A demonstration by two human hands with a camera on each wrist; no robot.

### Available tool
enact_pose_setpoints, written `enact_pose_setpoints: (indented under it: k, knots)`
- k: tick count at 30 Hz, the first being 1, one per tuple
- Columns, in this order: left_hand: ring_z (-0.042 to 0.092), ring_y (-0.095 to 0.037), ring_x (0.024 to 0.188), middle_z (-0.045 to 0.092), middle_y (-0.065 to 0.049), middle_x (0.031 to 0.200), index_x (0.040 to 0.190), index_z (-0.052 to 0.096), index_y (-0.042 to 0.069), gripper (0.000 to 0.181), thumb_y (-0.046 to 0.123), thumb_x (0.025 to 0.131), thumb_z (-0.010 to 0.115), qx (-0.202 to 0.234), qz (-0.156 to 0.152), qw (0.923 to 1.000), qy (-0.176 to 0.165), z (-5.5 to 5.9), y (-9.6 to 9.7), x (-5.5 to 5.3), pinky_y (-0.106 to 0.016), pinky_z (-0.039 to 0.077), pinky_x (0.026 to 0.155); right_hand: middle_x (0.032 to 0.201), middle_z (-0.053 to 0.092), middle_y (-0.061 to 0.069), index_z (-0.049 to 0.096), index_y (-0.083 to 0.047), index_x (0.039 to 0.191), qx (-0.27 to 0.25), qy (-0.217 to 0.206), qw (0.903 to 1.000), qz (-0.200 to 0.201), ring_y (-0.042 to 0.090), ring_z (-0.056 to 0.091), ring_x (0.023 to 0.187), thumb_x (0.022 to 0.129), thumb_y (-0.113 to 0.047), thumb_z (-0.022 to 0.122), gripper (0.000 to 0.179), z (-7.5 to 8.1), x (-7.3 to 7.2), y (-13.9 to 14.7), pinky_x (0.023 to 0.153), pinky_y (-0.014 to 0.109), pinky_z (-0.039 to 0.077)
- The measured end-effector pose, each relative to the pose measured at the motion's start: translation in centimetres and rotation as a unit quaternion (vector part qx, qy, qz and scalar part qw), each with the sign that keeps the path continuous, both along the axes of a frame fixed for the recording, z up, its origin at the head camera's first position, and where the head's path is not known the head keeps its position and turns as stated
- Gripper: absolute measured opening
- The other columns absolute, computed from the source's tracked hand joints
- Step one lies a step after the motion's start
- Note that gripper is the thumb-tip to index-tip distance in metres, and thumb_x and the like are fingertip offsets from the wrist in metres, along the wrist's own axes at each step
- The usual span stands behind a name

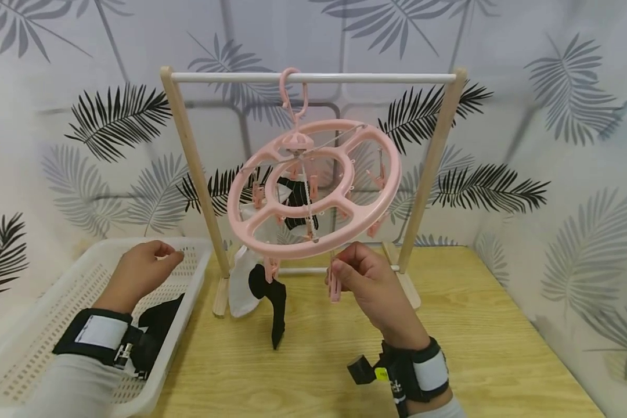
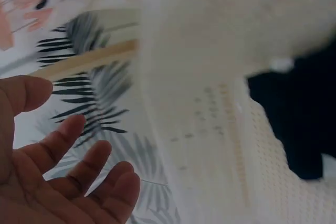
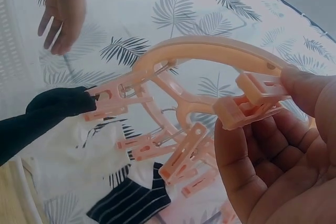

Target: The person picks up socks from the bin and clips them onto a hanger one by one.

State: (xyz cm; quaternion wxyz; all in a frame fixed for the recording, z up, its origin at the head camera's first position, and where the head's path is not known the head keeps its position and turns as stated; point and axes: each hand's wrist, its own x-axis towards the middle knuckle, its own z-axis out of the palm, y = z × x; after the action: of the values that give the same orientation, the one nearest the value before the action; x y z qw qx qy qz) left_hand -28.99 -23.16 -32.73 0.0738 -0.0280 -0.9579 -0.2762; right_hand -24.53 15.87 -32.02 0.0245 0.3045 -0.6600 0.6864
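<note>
A pink round clip hanger (image 1: 292, 251) hangs tilted by its hook from a rack's white bar. My right hand (image 1: 372, 290) pinches one of its pink clothespins (image 3: 257, 98) between thumb and fingers, at the ring's near right side; nothing is visible in that clip. A black sock (image 1: 277, 302) dangles from another clip at the front left. Farther back hang a white cloth piece (image 1: 242, 293) and a black striped sock (image 3: 131, 200). Over the white basket (image 1: 201, 264) my left hand (image 1: 145, 270) hovers with loosely bent fingers, holding nothing.
Inside the basket lies a dark cloth item (image 2: 299, 114), partly hidden by my left wrist in the head view. The rack's wooden posts (image 1: 433, 157) stand on a wood-grain table (image 1: 480, 325). A leaf-patterned curtain (image 1: 569, 174) covers the background.
</note>
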Motion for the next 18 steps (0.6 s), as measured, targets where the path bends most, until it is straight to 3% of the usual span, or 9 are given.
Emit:
enact_pose_setpoints:
  k: [5, 9, 18]
  knots:
    - [0.057, -0.039, 0.093, 0.059, -0.031, 0.112, 0.107, 0.060, -0.004, 0.039, 0.031, 0.093, 0.051, -0.058, -0.052, 0.9964, -0.032, -2.5, -1.4, -1.3, -0.054, 0.047, 0.074, 0.079, 0.059, 0.013, 0.048, 0.004, 0.095, -0.003, -0.004, 1.0000, 0.002, 0.024, 0.058, 0.062, 0.098, -0.015, 0.048, 0.019, -0.1, -0.1, 0.0, 0.064, 0.031, 0.056]
    - [0.057, -0.039, 0.093, 0.059, -0.032, 0.110, 0.104, 0.061, -0.003, 0.035, 0.028, 0.091, 0.053, -0.081, -0.091, 0.9900, -0.071, -4.2, -2.3, -1.7, -0.054, 0.048, 0.075, 0.079, 0.058, 0.013, 0.047, 0.005, 0.096, -0.004, -0.011, 0.9999, -0.001, 0.022, 0.058, 0.062, 0.098, -0.016, 0.049, 0.021, 0.0, -0.1, -0.1, 0.063, 0.030, 0.056]
    - [0.053, -0.044, 0.104, 0.059, -0.031, 0.114, 0.116, 0.057, -0.009, 0.040, 0.022, 0.090, 0.054, -0.119, -0.130, 0.9792, -0.100, -6.9, -2.3, -1.9, -0.057, 0.045, 0.084, 0.077, 0.058, 0.013, 0.047, 0.004, 0.096, 0.000, -0.001, 1.0000, 0.001, 0.024, 0.058, 0.061, 0.098, -0.015, 0.048, 0.019, 0.1, -0.1, -0.2, 0.064, 0.032, 0.056]
